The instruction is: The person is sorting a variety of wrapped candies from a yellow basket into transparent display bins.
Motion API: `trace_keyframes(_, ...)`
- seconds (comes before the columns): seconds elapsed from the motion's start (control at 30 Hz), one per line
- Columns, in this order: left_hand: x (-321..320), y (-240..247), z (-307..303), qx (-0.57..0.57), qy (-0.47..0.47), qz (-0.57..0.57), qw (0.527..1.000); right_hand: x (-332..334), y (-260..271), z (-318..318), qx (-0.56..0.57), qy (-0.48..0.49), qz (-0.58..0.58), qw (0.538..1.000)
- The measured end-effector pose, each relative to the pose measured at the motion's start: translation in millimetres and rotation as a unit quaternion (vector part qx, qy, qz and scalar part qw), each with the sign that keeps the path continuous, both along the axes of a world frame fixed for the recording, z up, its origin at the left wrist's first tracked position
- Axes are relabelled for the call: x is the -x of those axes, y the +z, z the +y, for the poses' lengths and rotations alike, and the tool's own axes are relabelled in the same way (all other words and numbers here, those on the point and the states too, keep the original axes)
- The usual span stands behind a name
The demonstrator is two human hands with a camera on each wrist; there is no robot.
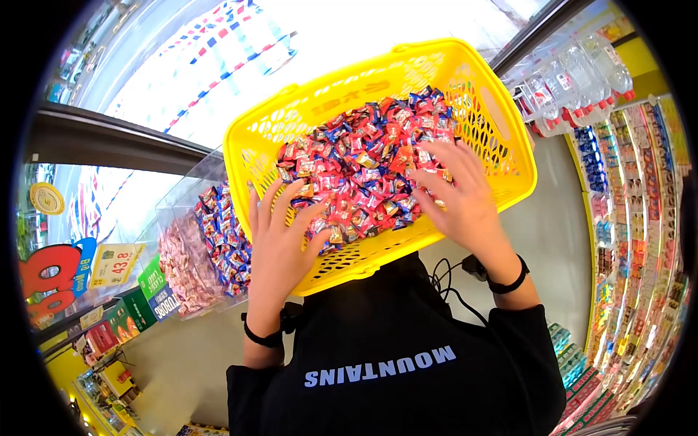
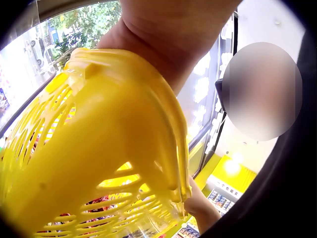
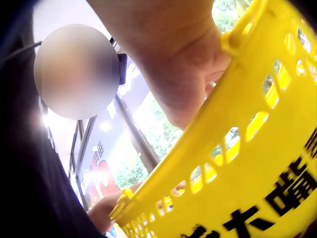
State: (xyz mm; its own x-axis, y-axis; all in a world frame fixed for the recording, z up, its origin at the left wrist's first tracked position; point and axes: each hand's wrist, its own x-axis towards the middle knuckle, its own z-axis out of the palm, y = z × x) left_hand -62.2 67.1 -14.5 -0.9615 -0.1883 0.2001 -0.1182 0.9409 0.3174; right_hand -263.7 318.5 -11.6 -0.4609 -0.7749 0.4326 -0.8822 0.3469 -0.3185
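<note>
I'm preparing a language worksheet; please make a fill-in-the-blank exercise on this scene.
The basket holding wrapped candies is coloured ____.
The shirt bears the word ____.
The clear bottles have ____ caps.
The wrist bands near the left hand and right hand are coloured ____.

Missing words: yellow; MOUNTAINS; red; black.

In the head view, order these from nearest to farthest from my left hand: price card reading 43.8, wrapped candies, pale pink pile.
1. Wrapped candies: in the yellow basket, by the left hand.
2. Pale pink pile: left, outside the basket.
3. Price card: farther left.
</note>
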Motion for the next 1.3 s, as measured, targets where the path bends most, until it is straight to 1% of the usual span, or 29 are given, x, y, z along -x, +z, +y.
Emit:
trace_keyframes(0.1, 5, 17, -5, 0.013, -0.019, -0.009, 1.000, 15, 0, 20, 0.016, -0.048, 0.021, 0.998)
trace_keyframes(0.17, 13, 39, -8, 0.024, -0.029, -0.011, 0.999, 22, 3, 28, 0.028, -0.064, 0.026, 0.997)
trace_keyframes(0.2, 20, 52, -12, 0.050, -0.046, -0.011, 0.998, 25, 4, 33, 0.035, -0.067, 0.023, 0.997)
trace_keyframes(0.3, 52, 94, -11, 0.099, -0.090, -0.001, 0.991, 38, 2, 43, 0.058, -0.078, 0.033, 0.995)
trace_keyframes(0.37, 82, 111, -4, 0.108, -0.135, 0.023, 0.985, 49, 1, 49, 0.065, -0.097, 0.051, 0.992)
trace_keyframes(0.4, 98, 118, 1, 0.108, -0.160, 0.029, 0.981, 54, 0, 53, 0.049, -0.112, 0.074, 0.990)
trace_keyframes(0.43, 115, 120, 6, 0.108, -0.184, 0.035, 0.976, 56, -2, 56, 0.058, -0.109, 0.068, 0.990)
trace_keyframes(0.5, 158, 107, 13, 0.068, -0.235, 0.040, 0.969, 59, -10, 57, 0.076, -0.102, 0.057, 0.990)
trace_keyframes(0.57, 198, 72, 20, 0.021, -0.271, 0.035, 0.962, 58, -10, 56, 0.089, -0.095, 0.046, 0.990)
trace_keyframes(0.63, 227, 30, 28, -0.008, -0.277, -0.001, 0.961, 59, -10, 58, 0.105, -0.091, 0.033, 0.990)
trace_keyframes(0.73, 253, -20, 41, 0.087, -0.265, -0.052, 0.959, 58, -11, 59, 0.096, -0.084, 0.018, 0.992)
trace_keyframes(0.87, 265, -71, 53, 0.208, -0.235, -0.071, 0.947, 58, -14, 60, 0.081, -0.081, 0.011, 0.993)
trace_keyframes(0.97, 267, -93, 62, 0.264, -0.185, -0.088, 0.942, 59, -14, 59, 0.082, -0.080, -0.004, 0.993)
trace_keyframes(1.07, 267, -103, 68, 0.259, -0.171, -0.056, 0.949, 60, -14, 58, 0.087, -0.081, -0.011, 0.993)
trace_keyframes(1.13, 267, -107, 68, 0.270, -0.164, -0.068, 0.946, 59, -15, 58, 0.091, -0.086, -0.016, 0.992)
trace_keyframes(1.17, 268, -109, 68, 0.276, -0.161, -0.074, 0.945, 59, -15, 58, 0.092, -0.086, -0.016, 0.992)
trace_keyframes(1.27, 267, -97, 65, 0.249, -0.175, -0.112, 0.946, 58, -16, 58, 0.095, -0.090, -0.018, 0.991)
trace_keyframes(1.3, 266, -92, 64, 0.234, -0.179, -0.107, 0.950, 59, -17, 58, 0.096, -0.089, -0.019, 0.991)
